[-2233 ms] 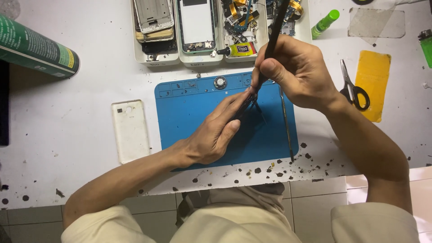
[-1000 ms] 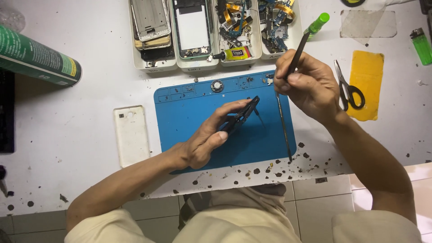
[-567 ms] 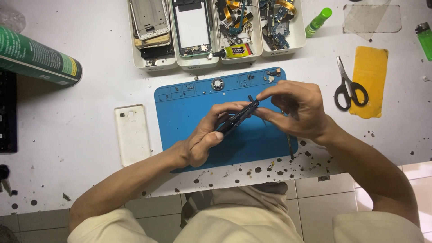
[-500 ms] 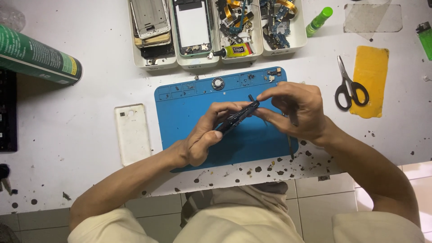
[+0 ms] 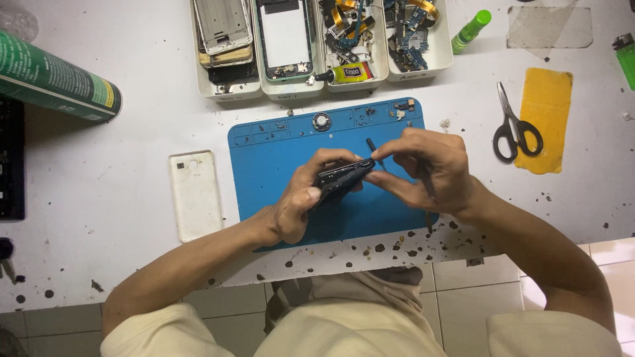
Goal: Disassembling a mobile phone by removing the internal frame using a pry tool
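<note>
Here, head view: I see the left hand (image 5: 301, 205) clasped around a dark phone body (image 5: 342, 177), tilted on edge above the middle of the blue work mat (image 5: 264, 152). The right hand (image 5: 430, 168) meets it from three o'clock, fingers pinched on the phone's upper end and curled over a thin dark tool (image 5: 372, 147). At nine o'clock of the mat lies a white back cover (image 5: 195, 194). At twelve o'clock stand white parts trays (image 5: 225, 89). At three o'clock, scissors (image 5: 514, 125) overlap a yellow sheet (image 5: 546, 112). A green can (image 5: 56, 79) lies at ten o'clock.
</note>
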